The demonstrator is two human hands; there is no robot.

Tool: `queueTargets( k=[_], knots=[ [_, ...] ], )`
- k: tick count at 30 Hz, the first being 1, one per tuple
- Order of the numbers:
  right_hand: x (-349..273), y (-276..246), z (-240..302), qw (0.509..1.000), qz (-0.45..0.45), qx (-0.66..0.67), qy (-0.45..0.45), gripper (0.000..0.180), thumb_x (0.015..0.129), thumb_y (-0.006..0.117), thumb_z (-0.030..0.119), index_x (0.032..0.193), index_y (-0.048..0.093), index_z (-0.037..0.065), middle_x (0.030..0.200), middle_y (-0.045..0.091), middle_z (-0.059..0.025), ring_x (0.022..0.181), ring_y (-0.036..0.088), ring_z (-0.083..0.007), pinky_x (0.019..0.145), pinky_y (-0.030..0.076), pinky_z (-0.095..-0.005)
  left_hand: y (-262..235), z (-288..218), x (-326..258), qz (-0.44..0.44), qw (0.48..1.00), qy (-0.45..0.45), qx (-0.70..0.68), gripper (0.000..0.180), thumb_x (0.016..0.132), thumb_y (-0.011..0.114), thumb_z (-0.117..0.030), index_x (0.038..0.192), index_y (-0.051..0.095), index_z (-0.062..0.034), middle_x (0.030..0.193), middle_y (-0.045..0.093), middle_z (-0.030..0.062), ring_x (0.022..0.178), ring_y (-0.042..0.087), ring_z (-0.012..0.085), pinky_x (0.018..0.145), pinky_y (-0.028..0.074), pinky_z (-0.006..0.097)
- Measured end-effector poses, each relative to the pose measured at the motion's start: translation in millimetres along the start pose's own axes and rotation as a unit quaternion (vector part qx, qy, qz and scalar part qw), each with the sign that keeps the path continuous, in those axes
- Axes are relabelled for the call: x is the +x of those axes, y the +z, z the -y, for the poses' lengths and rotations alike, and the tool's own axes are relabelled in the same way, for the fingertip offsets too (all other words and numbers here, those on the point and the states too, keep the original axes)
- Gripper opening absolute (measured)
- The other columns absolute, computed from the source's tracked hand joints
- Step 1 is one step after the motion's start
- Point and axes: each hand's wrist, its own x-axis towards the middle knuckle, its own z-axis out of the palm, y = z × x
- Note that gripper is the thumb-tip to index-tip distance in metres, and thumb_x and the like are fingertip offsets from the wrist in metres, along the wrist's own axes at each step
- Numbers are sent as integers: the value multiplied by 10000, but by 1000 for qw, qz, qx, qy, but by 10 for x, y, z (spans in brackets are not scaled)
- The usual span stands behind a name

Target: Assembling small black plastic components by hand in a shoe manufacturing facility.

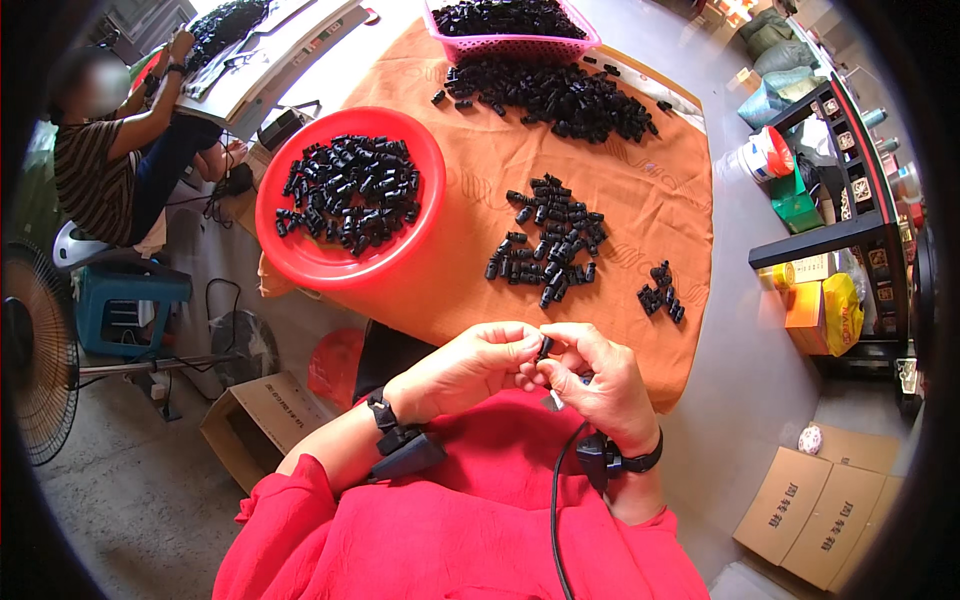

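Close in front of my red top, my left hand (pixel 482 362) and my right hand (pixel 604 392) meet at the table's near edge. Between their fingertips is a small black plastic part (pixel 545 347), partly covered by the fingers. My left fingers are pinched together at its side. My right thumb and forefinger close on it too; a flat pale metal-like piece (pixel 553 402) pokes out below that hand, its kind unclear. Beyond the hands, a loose group of similar black parts (pixel 552 240) lies on the orange cloth (pixel 450 300), with a smaller group (pixel 661 293) to its right.
A red basin (pixel 428 240) of black parts stands at the table's left. At the far side, a large heap (pixel 560 95) lies before a pink basket (pixel 515 46). A co-worker (pixel 105 150) sits at another table on the left, near a fan (pixel 40 350). Cardboard boxes (pixel 820 515) lie at right.
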Motion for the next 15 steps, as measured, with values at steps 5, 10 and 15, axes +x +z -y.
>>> queueTargets(
  k=[5, 10, 15],
  knots=[
    [10, 10, 19, 1000, -7, 23, -10, 240, 916, 666, 45, 1148, 612, 22, 779, 687, -43, 661, 664, -89, 588, 513, -235, 27, 31, 28, 14, 1000, 19, -12, 160, 988, 610, -262, 976, 598, -103, 946, 630, -21, 858, 582, 78, 833, 473, 260],
    [-6, 77, -41, 994, -30, 94, 54, 139, 945, 647, 71, 1068, 609, 19, 787, 681, -45, 672, 651, -81, 583, 509, -230, 1, 38, 19, -4, 999, 25, 27, 139, 988, 605, -227, 1007, 585, -91, 982, 630, -4, 874, 588, 105, 815, 479, 287],
    [9, 106, -73, 994, -42, 90, 47, 92, 965, 626, 88, 1025, 603, 21, 760, 663, -38, 651, 628, -73, 573, 503, -230, -1, 81, 48, 19, 998, 62, 9, 143, 982, 615, -234, 1006, 586, -95, 1012, 617, -12, 969, 567, 111, 886, 455, 312]
  ],
)
